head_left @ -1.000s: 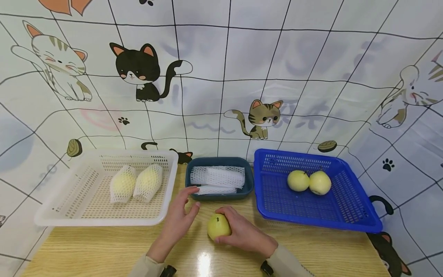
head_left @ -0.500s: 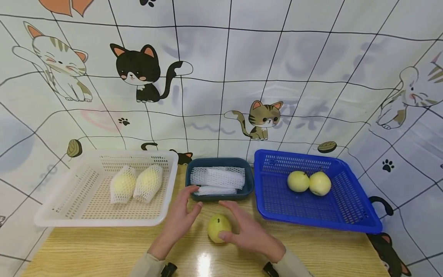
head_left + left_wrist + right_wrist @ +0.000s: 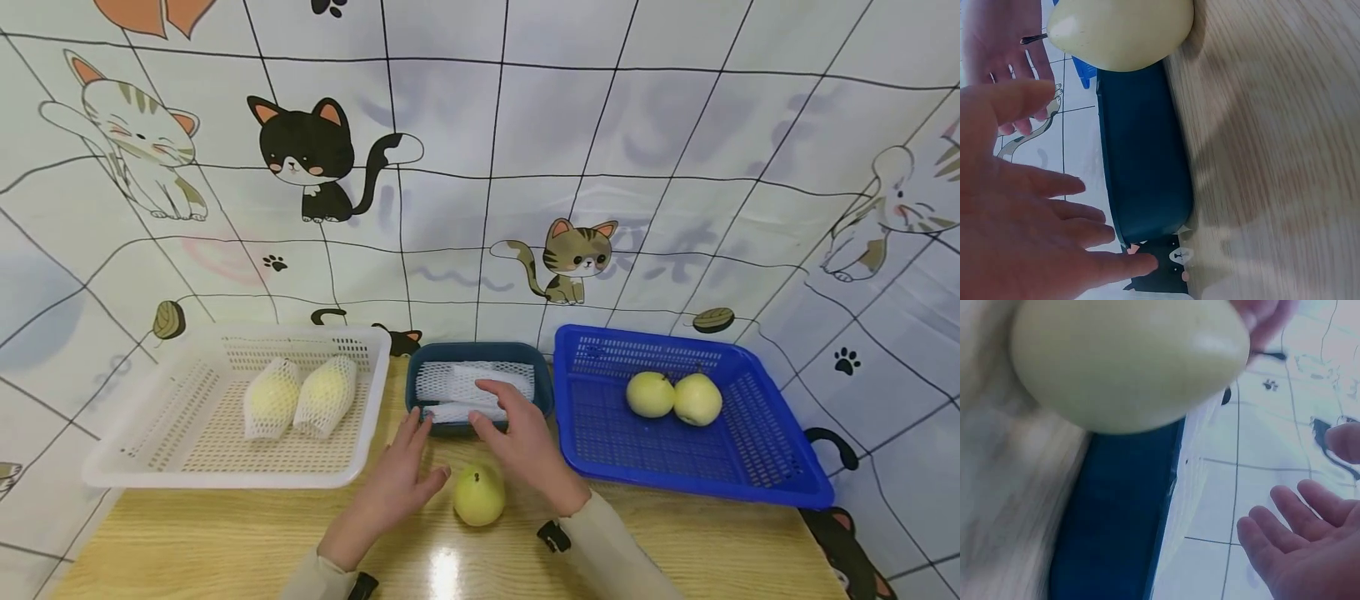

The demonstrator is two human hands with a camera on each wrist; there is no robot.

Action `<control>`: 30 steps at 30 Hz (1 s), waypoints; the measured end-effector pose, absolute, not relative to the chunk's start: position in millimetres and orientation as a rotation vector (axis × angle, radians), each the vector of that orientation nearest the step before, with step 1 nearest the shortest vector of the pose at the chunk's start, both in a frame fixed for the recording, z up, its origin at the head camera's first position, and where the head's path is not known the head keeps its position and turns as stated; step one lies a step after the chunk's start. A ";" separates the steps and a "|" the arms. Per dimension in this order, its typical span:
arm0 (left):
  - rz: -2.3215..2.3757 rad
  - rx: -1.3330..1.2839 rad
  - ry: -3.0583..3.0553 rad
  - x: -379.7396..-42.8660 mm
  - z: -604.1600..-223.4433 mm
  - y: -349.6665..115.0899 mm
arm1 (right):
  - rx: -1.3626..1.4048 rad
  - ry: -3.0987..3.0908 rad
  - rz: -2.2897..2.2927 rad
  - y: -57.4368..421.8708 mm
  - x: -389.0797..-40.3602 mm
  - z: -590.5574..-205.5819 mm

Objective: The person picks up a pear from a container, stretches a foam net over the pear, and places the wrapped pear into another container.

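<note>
A yellow-green pear stands upright on the wooden table, stem up, between my two hands. My left hand is at its left with fingers extended toward the near left corner of a small dark teal bin. White foam net sleeves lie in that bin. My right hand reaches over the bin's near rim, thumb and fingers apart above the sleeves, gripping nothing. In the left wrist view the pear is close by the hand; the right wrist view shows the pear and the right fingers spread.
A white basket at left holds two pears in foam nets. At right, a blue basket contains two bare pears. A cat-print sheet hangs behind, and the wooden table runs along the front.
My right hand has let go of the pear and moved up and forward over the teal bin. The left hand has turned slightly, its fingers lower by the bin's corner. The pear stays standing.
</note>
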State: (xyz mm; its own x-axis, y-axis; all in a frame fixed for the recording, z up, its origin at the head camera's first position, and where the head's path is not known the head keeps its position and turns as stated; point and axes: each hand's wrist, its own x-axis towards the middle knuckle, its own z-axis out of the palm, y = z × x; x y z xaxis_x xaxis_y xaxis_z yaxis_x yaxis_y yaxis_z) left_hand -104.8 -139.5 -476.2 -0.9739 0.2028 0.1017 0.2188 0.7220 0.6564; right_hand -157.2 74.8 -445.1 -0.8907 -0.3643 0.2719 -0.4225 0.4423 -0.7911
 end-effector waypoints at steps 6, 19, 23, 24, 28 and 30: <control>-1.061 -0.347 -2.974 -101.0 -475.8 -139.9 | 0.622 -2.697 1.325 64.6 -181.7 -448.9; -1.046 -0.370 -2.953 -100.4 -477.3 -142.2 | 0.563 -2.932 0.885 52.5 -214.1 -466.8; -1.051 -0.365 -2.954 -100.2 -477.4 -142.0 | 0.552 -2.910 0.713 51.3 -217.8 -472.3; -1.053 -0.362 -2.955 -100.0 -477.4 -141.8 | 0.550 -2.895 0.681 51.4 -218.4 -473.7; -1.057 -0.352 -2.957 -99.7 -476.5 -141.6 | 0.570 -2.786 0.615 52.1 -219.7 -479.3; -1.058 -0.347 -2.956 -99.7 -476.1 -141.8 | 0.585 -2.712 0.616 52.5 -220.0 -481.1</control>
